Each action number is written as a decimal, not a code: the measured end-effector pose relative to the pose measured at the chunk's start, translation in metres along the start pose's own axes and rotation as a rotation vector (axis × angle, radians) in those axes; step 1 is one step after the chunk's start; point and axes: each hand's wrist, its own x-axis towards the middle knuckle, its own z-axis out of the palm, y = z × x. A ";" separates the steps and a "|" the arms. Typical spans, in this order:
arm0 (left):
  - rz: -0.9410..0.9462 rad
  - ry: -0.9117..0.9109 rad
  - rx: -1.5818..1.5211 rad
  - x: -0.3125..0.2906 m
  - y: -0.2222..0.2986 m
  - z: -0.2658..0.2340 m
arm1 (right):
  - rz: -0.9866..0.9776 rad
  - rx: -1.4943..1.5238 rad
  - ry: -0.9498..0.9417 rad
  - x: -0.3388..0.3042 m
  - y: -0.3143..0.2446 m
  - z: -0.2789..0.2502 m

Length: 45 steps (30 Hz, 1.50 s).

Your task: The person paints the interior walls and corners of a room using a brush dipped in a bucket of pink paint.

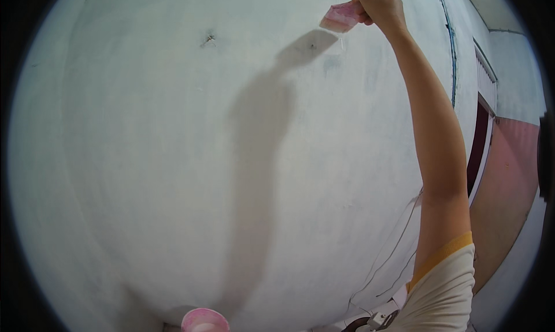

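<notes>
Raised high at the top right, my right hand is closed round the reddish-brown handle of a wide paintbrush. Pink colour covers the brush's upper part, and its pale bristles point down and left close to the pale, patchy wall. Whether the bristle tips touch the wall I cannot tell. At the lower edge a pink bucket shows its rim and a whitish inside. My left hand does not appear.
A small hook-like fitting sticks out of the wall at upper left. Right of my arm, a dark cable runs down the wall. Thin wires hang lower down, above a white socket block. A doorway stands far right.
</notes>
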 end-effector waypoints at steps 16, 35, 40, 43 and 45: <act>-0.043 0.024 0.041 0.012 0.002 -0.005 | -0.101 -0.196 0.008 0.002 0.011 0.005; -0.145 -0.003 0.159 0.021 0.014 -0.016 | -0.067 -0.049 0.035 -0.178 0.030 0.003; -0.096 -0.071 0.115 0.033 0.006 -0.022 | 0.096 -0.027 -0.004 -0.190 0.017 -0.008; -0.086 -0.076 0.118 0.028 0.010 -0.013 | 0.079 -0.029 -0.037 -0.164 0.017 -0.010; -0.081 -0.077 0.121 0.022 0.012 -0.009 | 0.074 -0.011 -0.039 -0.136 0.017 -0.007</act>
